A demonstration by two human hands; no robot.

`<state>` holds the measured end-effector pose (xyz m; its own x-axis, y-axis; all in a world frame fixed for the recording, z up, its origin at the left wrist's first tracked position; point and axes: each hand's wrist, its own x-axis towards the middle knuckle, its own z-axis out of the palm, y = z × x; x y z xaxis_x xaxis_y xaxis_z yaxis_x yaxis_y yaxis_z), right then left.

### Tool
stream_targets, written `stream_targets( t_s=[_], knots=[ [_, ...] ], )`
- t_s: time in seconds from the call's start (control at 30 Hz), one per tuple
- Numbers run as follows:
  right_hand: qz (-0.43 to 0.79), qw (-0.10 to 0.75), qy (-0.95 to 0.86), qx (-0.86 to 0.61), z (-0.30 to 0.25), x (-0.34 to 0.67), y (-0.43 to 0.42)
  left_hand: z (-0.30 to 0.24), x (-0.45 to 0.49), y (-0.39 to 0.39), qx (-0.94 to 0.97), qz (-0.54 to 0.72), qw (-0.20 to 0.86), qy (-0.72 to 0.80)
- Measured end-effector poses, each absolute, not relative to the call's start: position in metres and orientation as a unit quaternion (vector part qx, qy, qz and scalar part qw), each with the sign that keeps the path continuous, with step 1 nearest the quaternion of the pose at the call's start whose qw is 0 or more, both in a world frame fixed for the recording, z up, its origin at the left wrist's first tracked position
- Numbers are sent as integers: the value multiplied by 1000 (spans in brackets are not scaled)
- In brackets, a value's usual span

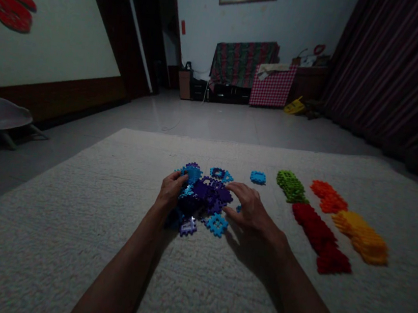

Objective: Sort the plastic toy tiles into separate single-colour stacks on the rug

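Note:
A loose pile of purple interlocking plastic tiles (209, 195) lies on the pale textured cover, with blue tiles mixed in. At the pile's left side my left hand (170, 191) is closed, thumb and fingers on a light blue tile (192, 175). My right hand (249, 206) is at the right edge of the pile, thumb and fingers apart, with nothing visible between them. In front of the pile lie a blue tile with a windowed centre (217, 225) and a purple one (188, 226). A small blue stack (258, 177) sits apart, beyond my right hand.
To the right lie rows of stacked tiles: green (292, 187), orange (329, 197), red (318, 235) and yellow (360, 237). The cover's far edge meets a tiled floor (221, 119). A white chair (1, 115) stands at left, and a dark curtain (400, 74) hangs at right.

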<state>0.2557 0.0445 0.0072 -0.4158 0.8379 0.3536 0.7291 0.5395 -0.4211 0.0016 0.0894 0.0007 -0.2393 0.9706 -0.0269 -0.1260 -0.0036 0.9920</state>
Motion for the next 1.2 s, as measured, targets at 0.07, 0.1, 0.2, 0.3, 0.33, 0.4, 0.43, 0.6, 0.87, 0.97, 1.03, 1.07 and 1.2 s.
stream_targets(
  t_s=[0.07, 0.1, 0.2, 0.3, 0.33, 0.4, 0.43, 0.6, 0.87, 0.97, 1.03, 1.07, 1.2],
  knots=[
    [56, 331, -838, -430, 2, 231, 42, 0, 9, 85, 390, 586, 490, 514],
    [40, 350, -835, -421, -3, 220, 41, -1, 11, 83, 388, 585, 498, 510],
    [7, 379, -820, -428, -17, 201, 34, -6, 16, 80, 397, 570, 516, 501],
    [-3, 377, -818, -434, -25, 197, 32, -11, 19, 80, 411, 559, 528, 490],
    [-7, 377, -819, -432, -26, 197, 32, -12, 19, 80, 409, 558, 534, 487],
    [-13, 385, -822, -419, -26, 198, 34, -12, 19, 79, 395, 559, 543, 487],
    [-16, 393, -823, -410, -26, 199, 35, -12, 18, 79, 389, 560, 543, 490],
    [-36, 434, -815, -382, -27, 202, 40, -4, -2, 77, 440, 537, 498, 520],
    [81, 436, -830, -339, -31, 195, 34, 12, -18, 78, 403, 567, 477, 537],
    [109, 487, -783, -370, -27, 193, 35, 11, 0, 75, 404, 554, 514, 516],
    [169, 515, -730, -416, -23, 192, 36, 8, 17, 71, 415, 540, 538, 496],
    [213, 524, -699, -438, -21, 192, 37, 7, 27, 68, 427, 534, 544, 487],
    [357, 532, -599, -481, -19, 192, 39, 1, 63, 55, 470, 535, 494, 500]
  ],
)
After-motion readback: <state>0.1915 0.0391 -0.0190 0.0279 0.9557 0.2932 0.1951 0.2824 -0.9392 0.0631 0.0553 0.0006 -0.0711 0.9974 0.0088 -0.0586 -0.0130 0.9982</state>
